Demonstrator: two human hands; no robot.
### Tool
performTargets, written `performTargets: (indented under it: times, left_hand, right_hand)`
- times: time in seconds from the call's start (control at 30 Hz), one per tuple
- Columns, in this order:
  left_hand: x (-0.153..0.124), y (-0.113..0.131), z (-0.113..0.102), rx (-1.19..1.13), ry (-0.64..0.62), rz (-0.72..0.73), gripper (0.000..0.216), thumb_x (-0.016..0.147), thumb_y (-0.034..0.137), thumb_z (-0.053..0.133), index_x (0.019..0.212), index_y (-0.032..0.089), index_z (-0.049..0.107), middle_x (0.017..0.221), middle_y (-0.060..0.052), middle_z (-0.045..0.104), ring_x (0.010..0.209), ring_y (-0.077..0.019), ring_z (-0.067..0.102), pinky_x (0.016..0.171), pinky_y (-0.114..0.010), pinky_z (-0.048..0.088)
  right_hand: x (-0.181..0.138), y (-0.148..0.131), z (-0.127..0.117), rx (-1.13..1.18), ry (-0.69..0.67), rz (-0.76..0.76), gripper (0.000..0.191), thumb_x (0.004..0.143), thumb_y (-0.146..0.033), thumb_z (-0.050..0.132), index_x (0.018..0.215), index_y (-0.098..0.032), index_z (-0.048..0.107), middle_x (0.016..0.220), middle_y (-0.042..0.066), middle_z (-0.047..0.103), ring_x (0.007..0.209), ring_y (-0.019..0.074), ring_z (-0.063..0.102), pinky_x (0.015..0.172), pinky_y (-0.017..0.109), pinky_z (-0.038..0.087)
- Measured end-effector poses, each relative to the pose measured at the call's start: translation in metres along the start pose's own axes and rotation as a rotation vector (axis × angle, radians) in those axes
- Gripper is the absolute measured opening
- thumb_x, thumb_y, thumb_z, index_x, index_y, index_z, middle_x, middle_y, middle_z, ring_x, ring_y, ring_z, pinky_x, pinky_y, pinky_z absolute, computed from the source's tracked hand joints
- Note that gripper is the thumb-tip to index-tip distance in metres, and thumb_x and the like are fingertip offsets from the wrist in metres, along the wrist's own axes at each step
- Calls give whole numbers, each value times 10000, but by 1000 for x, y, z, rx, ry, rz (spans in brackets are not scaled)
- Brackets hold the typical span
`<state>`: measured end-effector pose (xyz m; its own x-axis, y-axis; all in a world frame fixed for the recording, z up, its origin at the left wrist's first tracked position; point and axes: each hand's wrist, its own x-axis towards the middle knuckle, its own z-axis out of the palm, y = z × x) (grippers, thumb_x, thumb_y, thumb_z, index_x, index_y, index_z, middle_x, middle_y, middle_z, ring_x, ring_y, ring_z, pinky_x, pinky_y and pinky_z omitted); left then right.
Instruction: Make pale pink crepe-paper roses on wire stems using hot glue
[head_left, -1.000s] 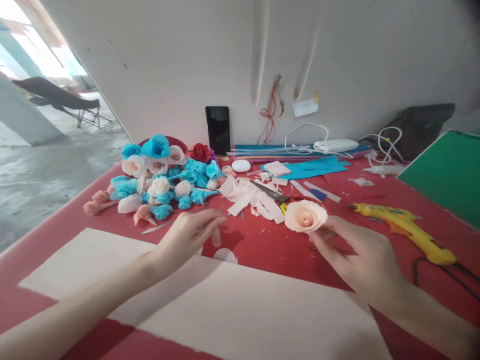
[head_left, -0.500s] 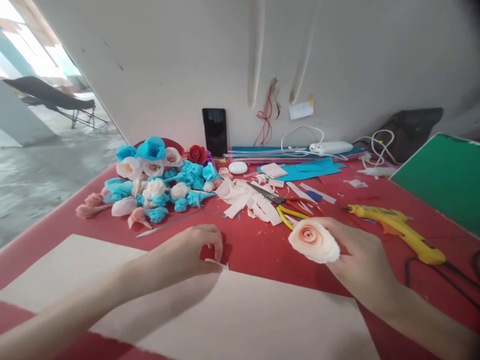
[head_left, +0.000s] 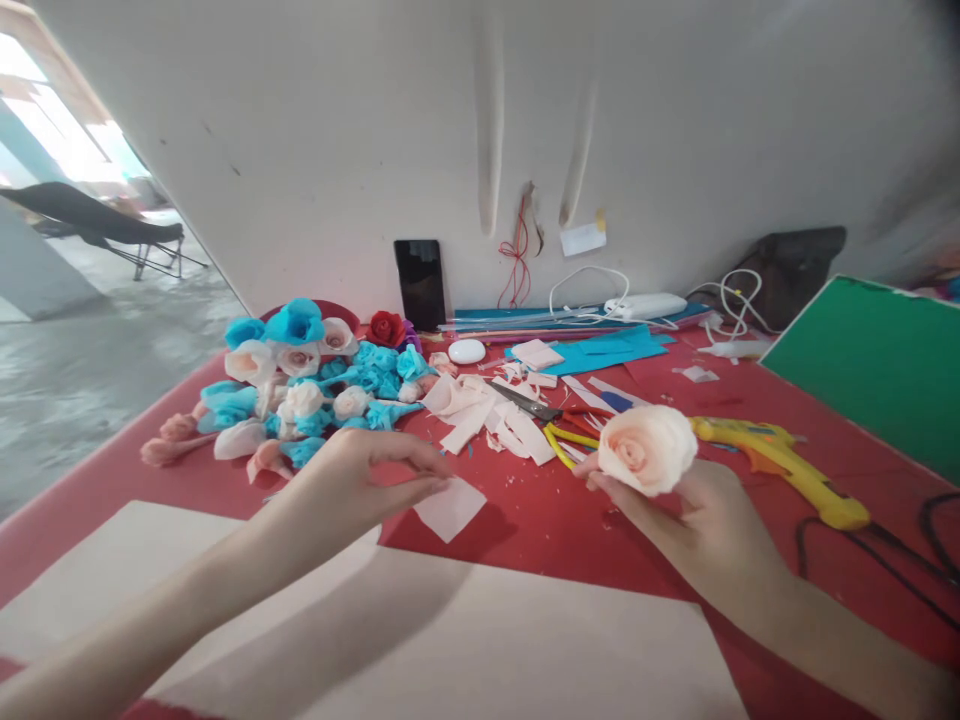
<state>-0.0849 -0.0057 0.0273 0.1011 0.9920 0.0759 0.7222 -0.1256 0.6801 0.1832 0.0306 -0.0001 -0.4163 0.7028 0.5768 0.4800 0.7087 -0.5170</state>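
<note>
Between the thumb and fingers of my left hand [head_left: 367, 480] is pinched a small pale paper piece [head_left: 452, 508], held above the red table. My right hand [head_left: 701, 530] grips a cream-pink paper rose [head_left: 646, 450] from below, its spiral bloom turned toward me; its stem is hidden. A large pale paper sheet [head_left: 480, 640] lies flat beneath and in front of my hands. Behind them are scissors [head_left: 529, 402], lying on pale paper scraps [head_left: 491, 410], and a tool with yellow handles [head_left: 562, 445], partly covered by the rose.
Blue, white and pink paper flowers [head_left: 300, 385] are heaped at the left. A yellow glue gun [head_left: 795, 470] with a black cord lies at the right, near a green board [head_left: 870, 370]. A phone [head_left: 420, 285] leans on the wall by blue paper strips [head_left: 592, 350].
My left hand has lifted the small paper piece up from the large sheet. My right hand has tilted the rose and shifted it slightly right and up. The camera view has shifted a little.
</note>
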Motion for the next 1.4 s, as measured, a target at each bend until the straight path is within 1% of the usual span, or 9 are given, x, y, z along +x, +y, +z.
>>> performTargets:
  times: [0.23,0.43,0.57,0.67,0.83,0.9,1.07,1.3,1.4]
  left_hand:
    - [18,50,10,-231,-115,54,106,769,260,623,829,210,694,792,4,725,760,-161,684,708,-230,550]
    - [25,77,30,-427,-205,83,173,672,109,648,821,191,681,827,7,719,784,-169,673,756,-256,537]
    - [20,73,42,-703,-217,72,273,762,217,638,1033,219,664,1088,-24,699,994,-214,649,844,-293,528]
    - [13,71,51,-792,-273,111,202,843,260,589,1011,241,700,1129,5,695,1082,-208,616,943,-285,476]
    - [11,75,56,-772,-37,122,224,862,228,536,801,217,751,898,20,753,854,-190,664,811,-266,514]
    - [12,77,52,-764,29,84,224,862,258,541,795,216,751,795,25,749,790,-182,664,712,-241,519]
    - [10,83,44,-790,-8,104,232,867,290,538,847,240,763,797,36,740,871,-200,663,724,-234,532]
    - [2,81,47,-762,16,53,197,835,305,578,903,268,759,773,22,742,823,-216,671,587,-223,531]
    - [2,80,45,-765,6,46,210,837,318,565,913,272,755,785,18,739,847,-226,669,632,-248,546]
  right_hand:
    - [0,-23,-6,387,-237,107,116,834,-173,597,820,-260,671,836,-38,631,714,74,615,626,131,507]
    - [-6,-29,-6,421,-117,102,171,784,-91,611,767,-259,636,738,-87,630,651,61,594,602,112,485]
    - [-4,-29,-9,332,59,63,162,795,-112,608,769,-269,637,752,-88,648,638,69,600,583,103,493]
    - [-1,-30,-10,287,128,64,147,781,-116,619,715,-248,622,672,-87,626,589,63,594,585,89,498]
    - [-1,-32,-9,210,120,59,136,769,-119,632,714,-243,641,816,-54,678,592,88,610,474,114,484]
    - [-2,-33,-8,195,130,58,124,775,-132,630,728,-246,647,750,-51,671,515,86,581,410,125,456]
    - [1,-35,-9,116,125,7,139,722,-82,621,657,-205,612,512,-77,564,397,62,516,345,91,405]
    - [3,-31,-4,92,153,-6,139,731,-111,583,648,-218,617,471,-92,542,346,44,476,329,81,370]
    - [-1,-28,-4,63,109,10,111,759,-132,603,694,-221,619,519,-83,566,387,52,509,353,82,395]
